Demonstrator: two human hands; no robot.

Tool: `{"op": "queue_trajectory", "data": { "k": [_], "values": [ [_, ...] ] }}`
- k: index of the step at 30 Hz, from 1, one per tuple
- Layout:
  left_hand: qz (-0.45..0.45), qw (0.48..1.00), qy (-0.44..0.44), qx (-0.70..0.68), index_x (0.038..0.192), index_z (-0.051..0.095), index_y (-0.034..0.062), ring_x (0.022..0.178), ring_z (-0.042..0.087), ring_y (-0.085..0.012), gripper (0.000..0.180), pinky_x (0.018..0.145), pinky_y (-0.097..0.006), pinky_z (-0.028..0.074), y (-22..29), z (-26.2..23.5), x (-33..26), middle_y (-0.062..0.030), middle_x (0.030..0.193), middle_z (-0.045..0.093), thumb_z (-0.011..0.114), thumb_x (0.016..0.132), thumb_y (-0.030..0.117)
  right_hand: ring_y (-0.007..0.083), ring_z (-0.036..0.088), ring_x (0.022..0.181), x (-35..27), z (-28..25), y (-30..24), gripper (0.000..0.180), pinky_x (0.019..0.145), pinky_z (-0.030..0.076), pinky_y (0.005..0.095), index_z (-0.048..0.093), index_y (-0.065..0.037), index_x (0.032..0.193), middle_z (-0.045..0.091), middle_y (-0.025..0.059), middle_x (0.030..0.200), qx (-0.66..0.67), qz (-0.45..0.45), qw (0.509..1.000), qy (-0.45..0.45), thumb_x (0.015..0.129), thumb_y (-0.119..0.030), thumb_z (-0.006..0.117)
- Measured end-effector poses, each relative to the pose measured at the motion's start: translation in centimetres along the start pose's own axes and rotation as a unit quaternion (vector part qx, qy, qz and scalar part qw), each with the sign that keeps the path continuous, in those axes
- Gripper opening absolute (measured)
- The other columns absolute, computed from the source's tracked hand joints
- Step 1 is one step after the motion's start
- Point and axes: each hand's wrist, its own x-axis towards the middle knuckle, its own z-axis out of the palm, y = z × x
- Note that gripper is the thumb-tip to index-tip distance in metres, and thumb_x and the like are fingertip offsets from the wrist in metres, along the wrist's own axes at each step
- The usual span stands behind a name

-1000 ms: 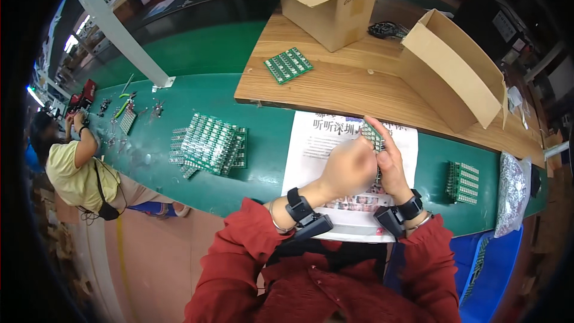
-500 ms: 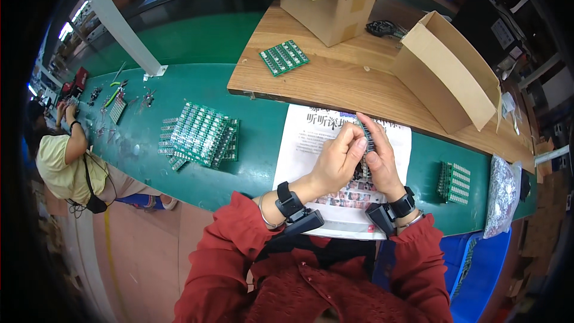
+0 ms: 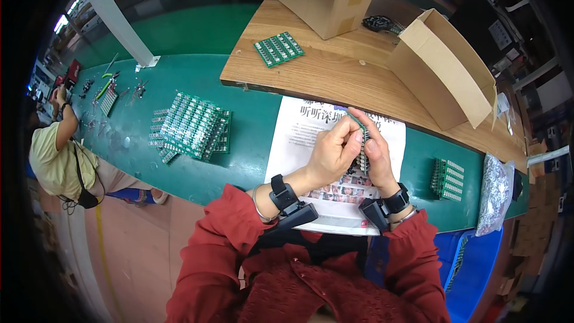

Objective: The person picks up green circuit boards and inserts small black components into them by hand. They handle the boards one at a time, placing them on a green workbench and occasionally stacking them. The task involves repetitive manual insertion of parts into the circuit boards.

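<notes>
this seems to be a factory workshop where electronics are put together. a long green workbench [image 3: 251,143] bears a pile of green circuit boards [image 3: 191,125] and, to its right, a smaller stack of boards [image 3: 449,179]. towards the left end lie a green-handled tool [image 3: 104,90] and scattered small parts [image 3: 139,88], where another person [image 3: 60,161] sits working at the same bench. open cardboard boxes [image 3: 439,72] stand on a wooden top [image 3: 335,66], a blue bin [image 3: 485,263] sits below the right end, a metal post [image 3: 119,18] rises behind, and a yellow line [image 3: 103,251] marks the floor.
</notes>
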Motion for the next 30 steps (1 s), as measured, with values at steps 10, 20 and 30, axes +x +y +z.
{"op": "queue_trajectory", "data": {
  "k": [10, 20, 30],
  "values": [
    [-0.015, 0.999, 0.011, -0.046, 0.081, 0.050, 0.0045, 0.051, 0.039, -0.0028, 0.018, 0.046, -0.020, 0.033, -1.1, -0.4, -0.2, 0.0032, 0.057, 0.047, 0.050, 0.095, 0.016, 0.0186, 0.056, 0.106, 0.1, -0.1, 0.0, 0.073, 0.092, 0.043, 0.0305, 0.036, 0.000, 0.137, 0.057, 0.0124, 0.117, 0.246, 0.064, 0.966, 0.036, 0.089, -0.054, 0.039],
    [-0.057, 0.997, 0.022, -0.036, 0.093, 0.053, 0.0019, 0.054, 0.044, -0.0029, 0.013, 0.048, -0.019, 0.034, -0.8, -0.9, 0.1, 0.0011, 0.063, 0.053, 0.053, 0.094, 0.015, 0.0189, 0.056, 0.108, 0.3, -0.2, -0.6, 0.081, 0.094, 0.044, 0.0321, 0.033, -0.001, 0.139, 0.056, 0.0124, 0.119, 0.259, 0.076, 0.962, 0.043, 0.087, -0.063, 0.039],
    [0.006, 0.999, -0.044, 0.024, 0.091, 0.048, 0.0028, 0.054, 0.048, -0.0063, 0.014, 0.049, -0.022, 0.039, -0.4, -0.1, -0.1, -0.0020, 0.061, 0.052, 0.050, 0.096, 0.016, 0.0193, 0.049, 0.104, 0.1, -0.7, 0.5, 0.070, 0.090, 0.038, 0.0282, 0.044, -0.003, 0.134, 0.051, 0.0110, 0.117, -0.046, -0.017, 0.998, 0.044, 0.084, -0.051, 0.055]
  ]
}}
